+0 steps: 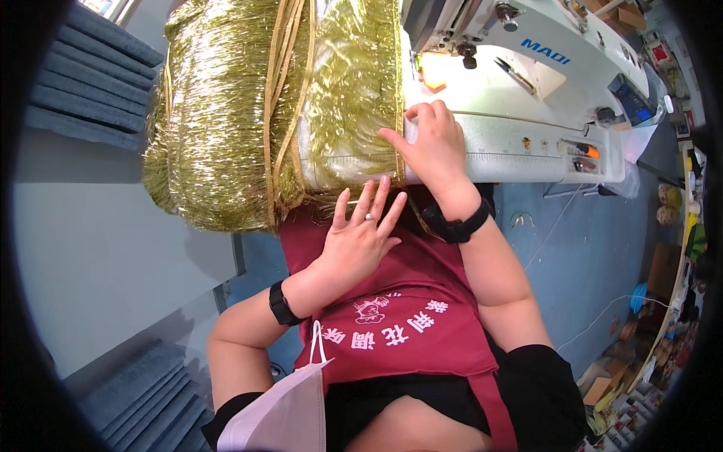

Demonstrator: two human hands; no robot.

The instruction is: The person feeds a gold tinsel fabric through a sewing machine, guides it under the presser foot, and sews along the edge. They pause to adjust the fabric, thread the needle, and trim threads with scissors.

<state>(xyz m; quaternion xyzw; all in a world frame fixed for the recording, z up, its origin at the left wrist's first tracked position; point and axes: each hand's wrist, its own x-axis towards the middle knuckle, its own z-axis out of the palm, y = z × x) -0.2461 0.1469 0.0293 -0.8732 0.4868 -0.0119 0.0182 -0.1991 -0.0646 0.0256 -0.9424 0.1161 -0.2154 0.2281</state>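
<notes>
Shiny gold-green tinsel fringe (215, 113), bundled with gold tapes, fills the upper middle and overlies the left part of the white sewing-table bed (512, 166). My left hand (361, 230), fingers spread, touches or hovers just at the fringe's lower edge. My right hand (429, 147) lies at the gold tape (398, 128) along the fringe's right edge, thumb out over the strands and fingers bent over the edge; nothing is visibly held in it. A white sewing machine (512, 30) stands behind, above my right hand.
Dark tweezers or snips (516, 75) lie on the machine bed; orange-handled tools (587, 151) sit in a recess at its right. Stacked blue-grey pads (90, 75) and a grey panel (120, 264) stand left. A cluttered shelf (663, 301) runs along the right, above a blue floor (572, 248).
</notes>
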